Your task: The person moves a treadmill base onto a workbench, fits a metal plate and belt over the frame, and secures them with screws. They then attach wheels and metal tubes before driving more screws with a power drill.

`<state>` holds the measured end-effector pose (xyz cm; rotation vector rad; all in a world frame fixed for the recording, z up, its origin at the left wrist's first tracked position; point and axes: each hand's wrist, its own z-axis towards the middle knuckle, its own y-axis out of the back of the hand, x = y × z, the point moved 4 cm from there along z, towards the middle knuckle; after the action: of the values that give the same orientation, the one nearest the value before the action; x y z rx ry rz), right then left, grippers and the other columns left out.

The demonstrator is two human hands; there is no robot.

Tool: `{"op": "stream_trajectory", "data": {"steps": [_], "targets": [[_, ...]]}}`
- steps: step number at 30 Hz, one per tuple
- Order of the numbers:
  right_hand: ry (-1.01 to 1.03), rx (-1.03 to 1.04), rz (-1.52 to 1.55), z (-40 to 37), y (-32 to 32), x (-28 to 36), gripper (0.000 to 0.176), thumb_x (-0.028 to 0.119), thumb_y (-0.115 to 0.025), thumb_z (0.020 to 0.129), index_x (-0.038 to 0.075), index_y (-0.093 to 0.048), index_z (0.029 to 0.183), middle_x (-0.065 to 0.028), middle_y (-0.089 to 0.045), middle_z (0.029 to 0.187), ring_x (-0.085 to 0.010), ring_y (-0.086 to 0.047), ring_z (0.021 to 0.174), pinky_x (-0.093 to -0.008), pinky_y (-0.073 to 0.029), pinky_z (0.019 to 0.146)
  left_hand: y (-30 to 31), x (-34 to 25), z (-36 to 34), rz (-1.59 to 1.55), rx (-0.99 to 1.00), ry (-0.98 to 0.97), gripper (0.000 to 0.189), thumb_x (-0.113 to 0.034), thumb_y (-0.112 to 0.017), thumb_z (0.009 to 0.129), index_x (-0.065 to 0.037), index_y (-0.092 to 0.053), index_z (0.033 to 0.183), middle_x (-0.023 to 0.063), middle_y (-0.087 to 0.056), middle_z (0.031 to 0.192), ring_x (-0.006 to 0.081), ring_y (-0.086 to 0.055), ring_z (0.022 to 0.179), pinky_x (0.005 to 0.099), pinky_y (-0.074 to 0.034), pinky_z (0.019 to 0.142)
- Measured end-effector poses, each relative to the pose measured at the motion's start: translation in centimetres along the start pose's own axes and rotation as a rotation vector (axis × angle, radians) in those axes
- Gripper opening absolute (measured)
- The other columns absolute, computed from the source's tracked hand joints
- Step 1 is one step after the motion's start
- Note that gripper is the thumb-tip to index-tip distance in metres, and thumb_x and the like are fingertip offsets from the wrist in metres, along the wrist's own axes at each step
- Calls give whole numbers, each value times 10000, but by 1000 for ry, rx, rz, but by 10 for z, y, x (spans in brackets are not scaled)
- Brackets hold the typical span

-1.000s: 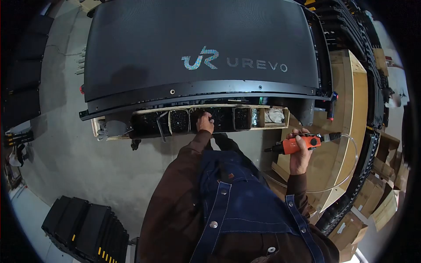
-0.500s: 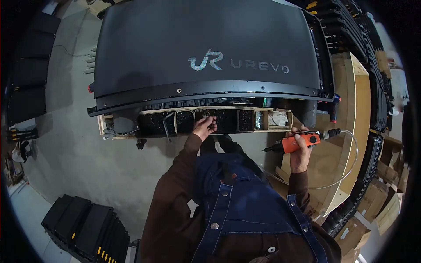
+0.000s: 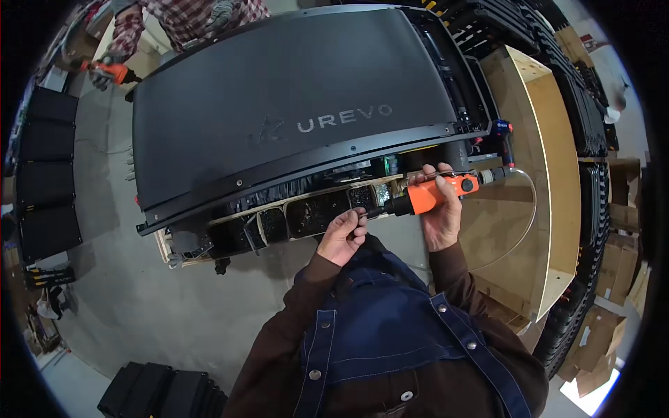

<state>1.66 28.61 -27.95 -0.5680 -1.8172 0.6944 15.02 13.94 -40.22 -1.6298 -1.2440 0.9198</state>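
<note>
Two bare hands are working close together in front of the dark panel [image 3: 279,90]. The right hand [image 3: 440,219] is closing around the body of the orange driver [image 3: 425,198], fingers wrapping over its top and palm lying along its near side. That driver is pointing leftward, its black nose hanging over the near edge of the tray [image 3: 293,237]. The left hand [image 3: 341,238] is meeting the tip, thumb and forefinger pressing together there; whether they are pinching the bit or a small part, I cannot tell. The other fingers are curling inward.

Beneath the panel's near edge, the tray is holding a row of bins [image 3: 317,212] with small dark pieces lying in them. A bent metal bar [image 3: 251,233] is leaning across the bins, left of the left hand. From the driver's rear end, a clear hose [image 3: 535,209] is curving down past a wooden crate [image 3: 564,160]. A blue-and-red tool [image 3: 505,139] is resting by the panel's right corner. Across the panel at upper left, a person in a plaid shirt [image 3: 188,17] is holding a second driver [image 3: 115,71] in a gloved hand [image 3: 100,76]. Black parts [image 3: 49,188] are lying on the floor [image 3: 167,306] at far left.
</note>
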Motion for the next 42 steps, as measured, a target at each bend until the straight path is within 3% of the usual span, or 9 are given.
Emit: {"op": "stream_trajectory", "data": {"steps": [7, 9, 10, 13, 17, 25, 34, 36, 42], "targets": [[30, -95, 114, 15, 27, 37, 329, 65, -674, 902, 81, -525, 1195, -132, -655, 1082, -268, -628, 977, -470, -531, 953, -56, 19, 21, 376, -126, -179, 238, -228, -696, 973, -36, -645, 1103, 38, -646, 913, 74, -521, 682, 204, -419, 609], [23, -156, 147, 23, 39, 47, 319, 65, -671, 902, 76, -522, 1184, -132, -655, 1076, -265, -628, 966, -472, -535, 945, -81, 20, 26, 880, -331, -505, 199, -198, -701, 969, -12, -660, 1030, 66, -679, 884, 92, -572, 711, 227, -463, 654], [9, -211, 172, 26, 47, 50, 310, 66, -669, 903, 70, -519, 1174, -132, -655, 1070, -263, -628, 956, -475, -539, 938, -107, 19, 30, 1233, -283, -899, 178, -153, -688, 970, 19, -650, 1001, 85, -692, 878, 124, -623, 781, 261, -505, 718], [7, -323, 166, 42, 68, 60, 290, 85, -678, 907, 63, -522, 1150, -127, -657, 1040, -265, -639, 972, -511, -535, 969, -116, 27, 57, 1291, -323, -899, 181, -139, -683, 967, 35, -639, 995, 99, -687, 872, 154, -644, 828, 298, -527, 774], [198, -233, 98, 67, 63, 102, 401, 61, -679, 893, 54, -488, 1245, -137, -640, 1119, -263, -648, 977, -479, -537, 951, -112, 49, 123, 533, -189, -250, 219, -232, -619, 1026, -28, -625, 1104, 11, -626, 871, 27, -405, 563, 191, -303, 499], [629, 169, -528, 114, -3, 171, 409, 27, -750, 817, -2, -559, 1177, -172, -677, 1116, -256, -682, 996, -401, -565, 896, -151, 97, 250, -227, -26, 115, 332, -443, -580, 1007, -120, -571, 1085, -69, -398, 717, 47, -313, 545, 212, -229, 452], [441, 416, -799, 170, -13, 147, 335, -68, -742, 730, 9, -633, 1037, -93, -704, 1003, -159, -675, 903, -307, -561, 829, -142, 105, 254, -144, -62, 81, 351, -462, -499, 1052, -166, -557, 872, -74, -423, 669, 74, -366, 537, 228, -274, 471], [352, 540, -857, 173, -18, 146, 393, -4, -797, 732, 10, -598, 1071, -126, -696, 992, -204, -691, 891, -361, -588, 811, -132, 103, 230, 113, -321, 55, 288, -357, -483, 1062, -111, -611, 985, -22, -544, 755, 112, -456, 593, 265, -355, 527], [370, 519, -818, 173, -16, 146, 296, 7, -769, 711, 21, -640, 977, -78, -698, 944, -156, -671, 877, -321, -549, 810, -105, 93, 180, 346, -267, 25, 269, -190, -469, 1035, -26, -619, 1187, 57, -622, 969, 157, -562, 806, 317, -479, 735]]}}
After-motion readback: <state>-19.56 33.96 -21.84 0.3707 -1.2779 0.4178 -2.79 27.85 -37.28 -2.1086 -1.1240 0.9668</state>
